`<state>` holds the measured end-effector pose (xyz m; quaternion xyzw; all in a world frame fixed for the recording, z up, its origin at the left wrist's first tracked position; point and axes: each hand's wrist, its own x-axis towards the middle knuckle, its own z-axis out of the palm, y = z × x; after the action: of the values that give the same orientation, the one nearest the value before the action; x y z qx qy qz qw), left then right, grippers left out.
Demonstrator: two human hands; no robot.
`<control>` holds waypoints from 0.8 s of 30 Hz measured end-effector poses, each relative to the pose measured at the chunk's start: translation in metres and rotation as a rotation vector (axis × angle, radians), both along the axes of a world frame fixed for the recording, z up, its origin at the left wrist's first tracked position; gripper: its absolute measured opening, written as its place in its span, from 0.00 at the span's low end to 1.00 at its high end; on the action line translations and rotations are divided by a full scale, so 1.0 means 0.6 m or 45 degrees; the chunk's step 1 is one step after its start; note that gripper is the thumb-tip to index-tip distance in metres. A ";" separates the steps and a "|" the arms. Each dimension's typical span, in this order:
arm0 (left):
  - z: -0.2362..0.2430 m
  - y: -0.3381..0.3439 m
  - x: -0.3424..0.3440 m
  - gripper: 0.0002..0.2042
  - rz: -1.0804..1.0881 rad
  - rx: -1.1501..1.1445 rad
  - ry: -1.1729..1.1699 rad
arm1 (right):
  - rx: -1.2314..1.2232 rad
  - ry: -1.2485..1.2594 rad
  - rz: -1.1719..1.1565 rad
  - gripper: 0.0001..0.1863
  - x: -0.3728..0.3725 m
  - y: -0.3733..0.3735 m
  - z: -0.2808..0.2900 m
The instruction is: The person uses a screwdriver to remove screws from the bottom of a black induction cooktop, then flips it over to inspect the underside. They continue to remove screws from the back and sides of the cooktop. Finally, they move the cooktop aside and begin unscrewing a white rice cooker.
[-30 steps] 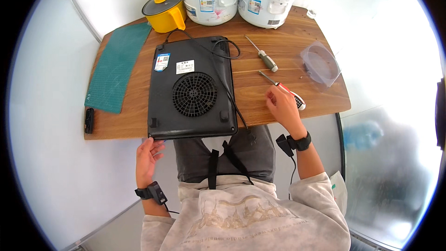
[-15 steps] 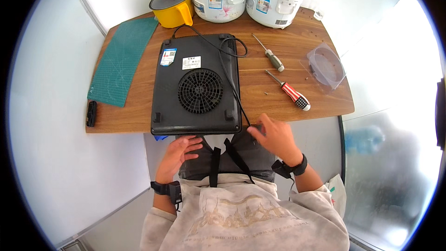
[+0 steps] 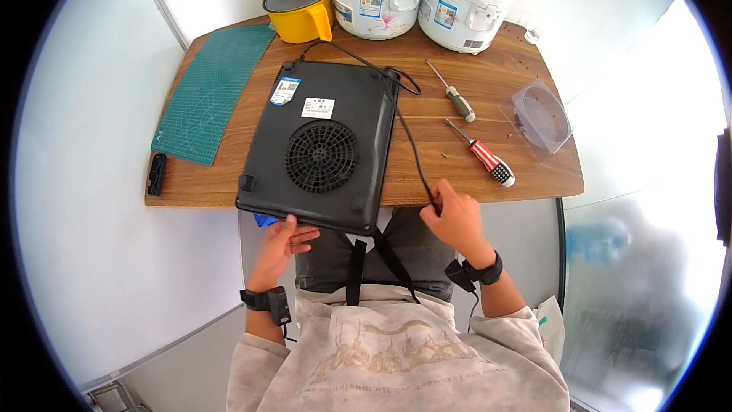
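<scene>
A black induction cooker (image 3: 316, 183) lies bottom-up and askew over the table's front edge, showing round fan grille, feet and labels. My left hand (image 3: 286, 243) grips its near edge, thumb on the rim. My right hand (image 3: 454, 217), at the table's edge right of the cooker, is closed on the black power cord (image 3: 415, 152). A red-and-white striped screwdriver (image 3: 488, 159) lies beyond that hand, with a grey-handled screwdriver (image 3: 460, 103) farther back. A small screw (image 3: 444, 156) lies nearby.
On the wooden table (image 3: 198, 183) are a green cutting mat (image 3: 206, 91), a black object (image 3: 157, 174), a yellow pot (image 3: 301, 23), two white rice cookers (image 3: 374, 0) (image 3: 465, 15) and a clear plastic container (image 3: 537, 118). Pale panels stand on both sides.
My right hand moved from the striped screwdriver, leaving it lying, down to the cord and closed on it. My left hand shifted right along the edge; the induction cooker has turned slightly and moved nearer.
</scene>
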<state>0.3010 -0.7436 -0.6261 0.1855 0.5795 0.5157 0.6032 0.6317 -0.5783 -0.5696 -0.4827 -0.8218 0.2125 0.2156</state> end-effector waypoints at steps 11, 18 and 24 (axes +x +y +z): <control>0.055 -0.088 -0.046 0.28 0.447 0.257 -0.290 | 0.105 0.147 0.069 0.08 -0.043 0.049 0.034; 0.051 -0.081 -0.077 0.23 0.388 0.131 0.029 | -0.021 0.276 0.049 0.08 -0.083 0.033 0.032; 0.067 -0.099 -0.102 0.25 0.362 0.071 0.110 | -0.015 0.333 0.101 0.09 -0.079 0.056 0.035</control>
<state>0.2398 -0.8032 -0.5856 0.1403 0.6108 0.6034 0.4932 0.5841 -0.5445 -0.5486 -0.4193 -0.8038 0.2867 0.3098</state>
